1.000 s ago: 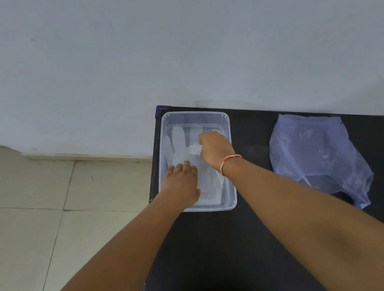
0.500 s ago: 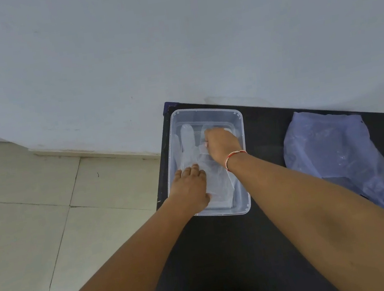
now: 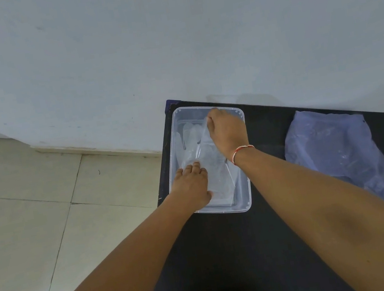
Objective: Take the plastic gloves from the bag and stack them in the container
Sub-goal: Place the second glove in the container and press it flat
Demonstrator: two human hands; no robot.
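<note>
A clear plastic container (image 3: 246, 194) sits at the far left corner of the black table (image 3: 227, 252). Thin clear plastic gloves (image 3: 193, 137) lie flat inside it. My left hand (image 3: 191, 186) presses flat on the near part of the gloves, fingers together. My right hand (image 3: 227, 131) is at the container's far end, its fingertips pinching the finger end of the top glove and pulling it taut. A crumpled pale blue plastic bag (image 3: 336, 148) lies on the table to the right, apart from both hands.
The table stands against a pale wall (image 3: 169, 36). A tiled floor (image 3: 35, 218) drops away left of the table's edge. A red and white band (image 3: 241, 150) circles my right wrist.
My right hand has moved from the middle of the container toward its far end, drawing the top glove out straight. My left hand has stayed pressed on the gloves' near part.
</note>
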